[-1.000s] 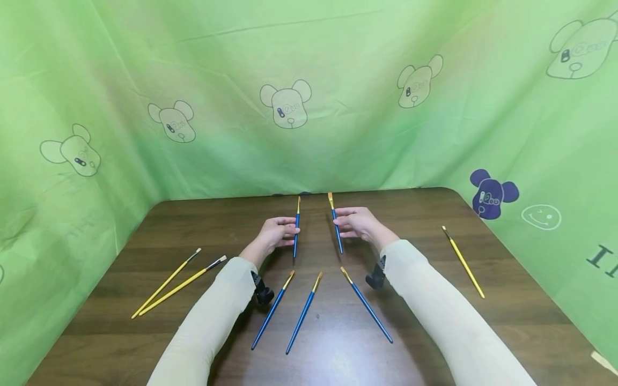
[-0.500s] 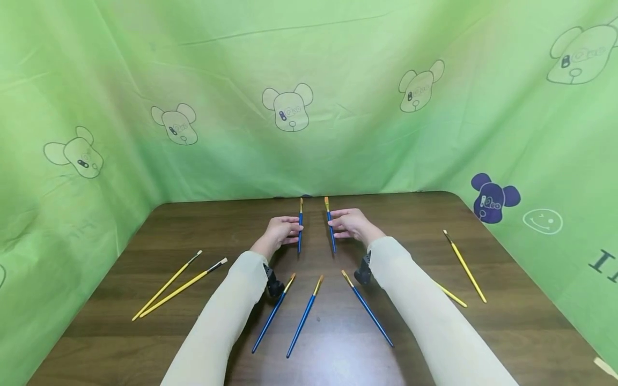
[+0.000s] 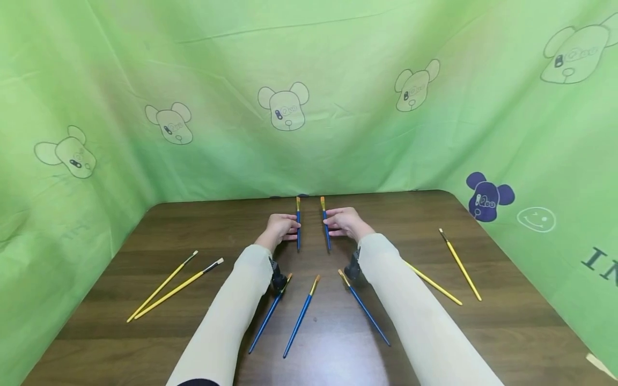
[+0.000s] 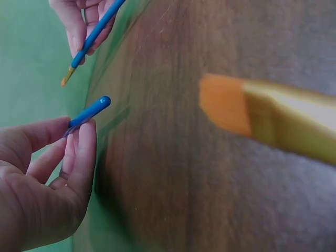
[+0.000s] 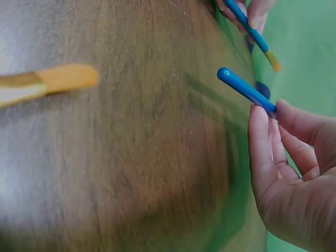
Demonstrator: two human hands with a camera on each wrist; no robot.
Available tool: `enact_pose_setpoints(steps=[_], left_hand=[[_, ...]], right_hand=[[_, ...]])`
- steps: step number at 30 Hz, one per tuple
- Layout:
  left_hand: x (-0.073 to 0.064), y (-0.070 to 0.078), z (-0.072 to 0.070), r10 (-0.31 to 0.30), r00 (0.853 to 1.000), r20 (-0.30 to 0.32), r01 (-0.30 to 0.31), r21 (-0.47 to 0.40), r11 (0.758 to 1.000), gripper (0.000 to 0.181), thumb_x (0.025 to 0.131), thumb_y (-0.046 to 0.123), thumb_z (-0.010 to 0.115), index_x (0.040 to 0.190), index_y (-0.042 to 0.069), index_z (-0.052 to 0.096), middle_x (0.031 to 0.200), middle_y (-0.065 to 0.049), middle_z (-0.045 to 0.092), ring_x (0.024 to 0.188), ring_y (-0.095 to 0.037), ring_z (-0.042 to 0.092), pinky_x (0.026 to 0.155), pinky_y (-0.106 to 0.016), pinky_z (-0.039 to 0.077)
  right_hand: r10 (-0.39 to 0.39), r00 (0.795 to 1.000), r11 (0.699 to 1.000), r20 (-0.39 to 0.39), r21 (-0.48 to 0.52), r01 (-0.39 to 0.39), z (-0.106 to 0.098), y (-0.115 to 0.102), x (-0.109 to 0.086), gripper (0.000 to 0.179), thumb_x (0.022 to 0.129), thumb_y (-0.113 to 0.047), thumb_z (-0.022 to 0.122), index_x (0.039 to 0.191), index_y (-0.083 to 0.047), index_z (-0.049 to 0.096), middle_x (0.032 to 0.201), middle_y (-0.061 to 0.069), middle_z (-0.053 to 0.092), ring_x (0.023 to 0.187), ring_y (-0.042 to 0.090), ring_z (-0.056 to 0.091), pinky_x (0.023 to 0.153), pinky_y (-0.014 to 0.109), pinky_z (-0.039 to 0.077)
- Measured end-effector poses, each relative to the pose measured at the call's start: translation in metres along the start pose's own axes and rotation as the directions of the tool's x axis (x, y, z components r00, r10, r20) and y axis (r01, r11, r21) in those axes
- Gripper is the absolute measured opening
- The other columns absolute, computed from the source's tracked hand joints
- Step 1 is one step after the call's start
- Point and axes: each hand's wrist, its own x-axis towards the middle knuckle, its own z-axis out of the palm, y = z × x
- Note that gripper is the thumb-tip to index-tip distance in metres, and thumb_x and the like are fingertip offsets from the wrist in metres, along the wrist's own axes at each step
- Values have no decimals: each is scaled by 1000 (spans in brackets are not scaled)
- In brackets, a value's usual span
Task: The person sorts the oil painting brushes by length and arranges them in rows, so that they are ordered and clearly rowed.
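Observation:
Toward the back of the table, my left hand [image 3: 281, 228] pinches a blue paintbrush [image 3: 298, 229] between thumb and fingers, its orange bristles pointing away from me. Just to the right, my right hand [image 3: 346, 221] pinches a second blue paintbrush [image 3: 327, 236], bristles also at the far end and leaning slightly left. A narrow gap separates the two brushes. In the left wrist view the blue handle end [image 4: 93, 111] sticks out past the fingertips; the right wrist view shows the other handle end [image 5: 239, 86] likewise. Each hand hides the middle of its own brush in the wrist views.
Three blue paintbrushes lie nearer me on the brown table [image 3: 193, 225]: one left [image 3: 266, 324], one in the middle [image 3: 299, 324], one right [image 3: 369, 313]. Two yellow paintbrushes [image 3: 181, 287] lie at the left, two more [image 3: 461, 265] at the right. A green printed cloth [image 3: 338, 155] surrounds the table.
My right hand has moved left with its paintbrush, closing the gap to the left one. Its sleeve now uncovers a second yellow paintbrush at the right. The left hand has shifted only slightly.

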Motion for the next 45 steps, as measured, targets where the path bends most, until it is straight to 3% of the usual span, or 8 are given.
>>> enact_pose_setpoints(steps=[6, 16, 24, 36, 45], left_hand=[[4, 3, 7, 23, 1000, 4, -23, 43, 999, 35, 85, -8, 65, 119, -2, 66, 95, -12, 68, 74, -17, 62, 59, -29, 58], [9, 2, 17, 44, 998, -46, -40, 93, 995, 31, 84, -10, 67, 115, -4, 67, 93, -15, 68, 77, -21, 63, 53, -29, 57], [11, -1, 21, 15, 998, -58, -8, 124, 992, 31, 84, -10, 68, 113, -3, 68, 89, -14, 66, 83, -22, 63, 52, -28, 57], [9, -1, 24, 20, 995, -97, -5, 152, 988, 29, 83, -10, 69, 110, -3, 69, 94, -17, 68, 91, -25, 65, 54, -31, 58], [13, -3, 23, 11, 990, -137, 13, 170, 985, 27, 81, -10, 72, 106, -2, 71, 94, -16, 72, 89, -24, 69, 51, -30, 57]], right_hand=[[3, 998, 1000, -64, -26, -5, 3, -3, 0, 46, 90, 7, 62, 135, 2, 53, 102, 12, 61, 84, 18, 58, 75, 32, 58], [5, 998, 1000, -61, -4, -5, 11, -5, 0, 46, 90, 9, 59, 136, 4, 51, 93, 8, 61, 78, 16, 57, 64, 29, 58], [13, 997, 1000, -78, -4, -13, 17, 0, 2, 44, 90, 8, 61, 134, 5, 52, 84, 6, 59, 75, 15, 56, 60, 27, 57], [-10, 993, 999, -115, -46, 4, 23, 3, 1, 42, 90, 6, 63, 131, 8, 54, 97, 13, 66, 86, 17, 61, 69, 30, 58], [-38, 988, 992, -153, -122, 19, 31, 5, 2, 37, 88, 6, 66, 124, 8, 59, 97, 12, 63, 82, 18, 61, 65, 28, 58]])
